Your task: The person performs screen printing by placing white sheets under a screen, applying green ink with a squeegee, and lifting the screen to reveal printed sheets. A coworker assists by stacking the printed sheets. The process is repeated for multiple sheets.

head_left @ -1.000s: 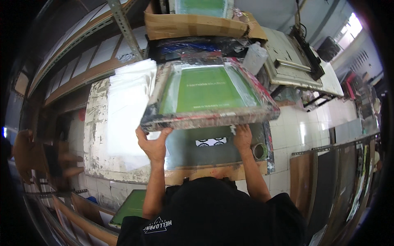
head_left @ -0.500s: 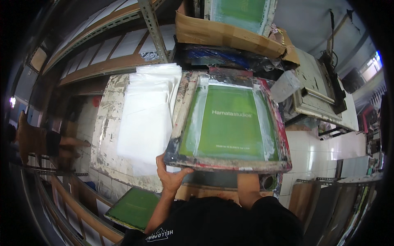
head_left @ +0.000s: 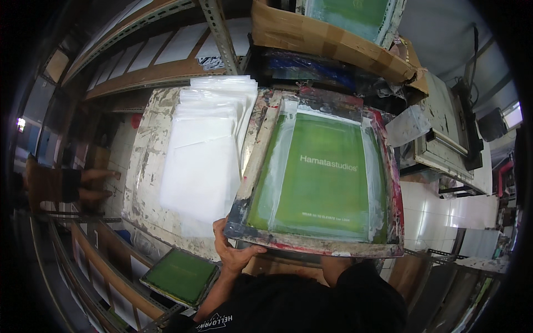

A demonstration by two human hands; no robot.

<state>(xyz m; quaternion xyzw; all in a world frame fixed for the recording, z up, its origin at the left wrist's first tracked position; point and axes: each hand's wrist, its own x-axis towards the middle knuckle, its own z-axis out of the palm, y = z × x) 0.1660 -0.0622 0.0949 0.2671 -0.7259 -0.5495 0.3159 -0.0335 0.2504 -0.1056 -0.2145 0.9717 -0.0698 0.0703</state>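
A screen-printing frame (head_left: 311, 244) with green mesh (head_left: 322, 186) and light lettering lies in front of me, its border worn and paint-stained. At its near-left corner my left hand (head_left: 236, 256) is closed, thumb along the near edge. My right forearm (head_left: 335, 268) runs beneath the near edge, so the frame hides that hand and its fingers. Just left of the frame, a stack of white sheets or flat bags (head_left: 202, 161) rests on a paint-chipped board (head_left: 141, 183).
Another green screen (head_left: 180, 276) lies low at the left. Behind the work stands a cardboard box (head_left: 327, 41) with a further screen (head_left: 355, 16). Metal racks (head_left: 219, 36) rise at the back left. A clear plastic container (head_left: 408, 122) sits right. Another person (head_left: 55, 183) is far left.
The frame's near edge has come closer to my body and covers more of my right forearm. My left hand has moved with it. The whole view has shifted slightly.
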